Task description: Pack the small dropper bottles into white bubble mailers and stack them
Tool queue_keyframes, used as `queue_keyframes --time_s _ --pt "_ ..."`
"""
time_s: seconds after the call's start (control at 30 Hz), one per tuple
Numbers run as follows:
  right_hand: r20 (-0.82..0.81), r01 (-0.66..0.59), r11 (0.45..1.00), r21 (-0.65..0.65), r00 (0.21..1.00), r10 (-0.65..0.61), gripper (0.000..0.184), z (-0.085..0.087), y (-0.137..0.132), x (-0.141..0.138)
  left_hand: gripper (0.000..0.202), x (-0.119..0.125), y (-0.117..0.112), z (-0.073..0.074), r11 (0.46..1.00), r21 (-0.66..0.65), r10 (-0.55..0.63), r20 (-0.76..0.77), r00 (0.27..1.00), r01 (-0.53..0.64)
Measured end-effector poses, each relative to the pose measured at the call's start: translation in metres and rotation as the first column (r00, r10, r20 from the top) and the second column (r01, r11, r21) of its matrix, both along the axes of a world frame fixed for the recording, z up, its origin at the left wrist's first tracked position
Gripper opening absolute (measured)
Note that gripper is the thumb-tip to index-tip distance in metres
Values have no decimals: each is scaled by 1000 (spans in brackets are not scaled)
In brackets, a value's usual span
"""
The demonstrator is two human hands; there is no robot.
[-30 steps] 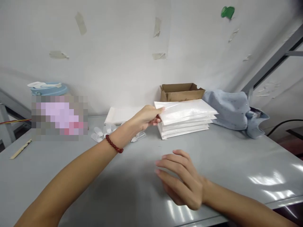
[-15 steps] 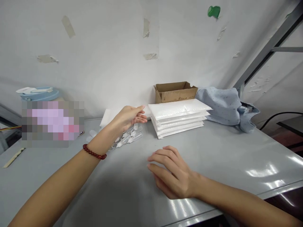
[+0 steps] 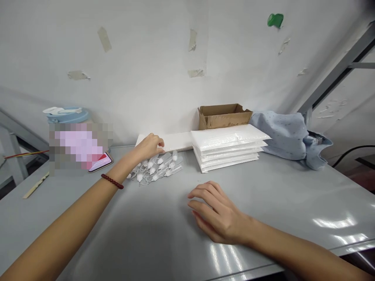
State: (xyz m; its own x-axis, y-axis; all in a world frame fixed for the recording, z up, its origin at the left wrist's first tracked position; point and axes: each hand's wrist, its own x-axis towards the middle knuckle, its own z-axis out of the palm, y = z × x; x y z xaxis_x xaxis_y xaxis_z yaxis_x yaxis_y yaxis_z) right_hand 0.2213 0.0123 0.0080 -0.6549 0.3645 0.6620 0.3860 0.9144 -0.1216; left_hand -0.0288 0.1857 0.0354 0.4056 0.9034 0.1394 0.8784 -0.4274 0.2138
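Observation:
My left hand (image 3: 150, 146) hovers over the near edge of a long flat white stack (image 3: 178, 141) by the wall, its fingers bent loosely and nothing visible in them. Just below it lies a pile of small clear plastic pieces with white tips and thin loops (image 3: 158, 166); the wrist covers part of the pile. Nearer to me, my right hand (image 3: 216, 214) rests on the grey table (image 3: 152, 230) with curled, parted fingers, holding nothing. Several white padded mailers (image 3: 230, 138) are stacked between the hands and the wall, to the right of the pile.
Behind the mailers stands an open cardboard box (image 3: 225, 117). Blue cloth (image 3: 281, 134) is heaped to its right. On the left are a phone (image 3: 101, 162), a blue lidded container (image 3: 68, 116), a blurred-out patch and a thin pale strip (image 3: 35, 185).
My left hand has drawn back left from beside the mailers, its stretched fingers now bent. The right hand stays in place. The view has turned slightly left.

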Motion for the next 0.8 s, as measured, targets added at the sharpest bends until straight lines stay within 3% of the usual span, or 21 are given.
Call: queue_keyframes --time_s 0.27,0.57,0.8 --pt "7 0 1000 1 1000 0 16 0 -1 1 17 2 8 2 993 52 -93 -227 969 108" --pt "10 -1 1000 11 1000 1 16 1 0 1 17 25 -11 3 967 180 -75 -471 879 179" --pt "27 9 999 41 1000 -10 18 -2 -1 2 26 28 -24 23 935 296 -1 -543 840 193"
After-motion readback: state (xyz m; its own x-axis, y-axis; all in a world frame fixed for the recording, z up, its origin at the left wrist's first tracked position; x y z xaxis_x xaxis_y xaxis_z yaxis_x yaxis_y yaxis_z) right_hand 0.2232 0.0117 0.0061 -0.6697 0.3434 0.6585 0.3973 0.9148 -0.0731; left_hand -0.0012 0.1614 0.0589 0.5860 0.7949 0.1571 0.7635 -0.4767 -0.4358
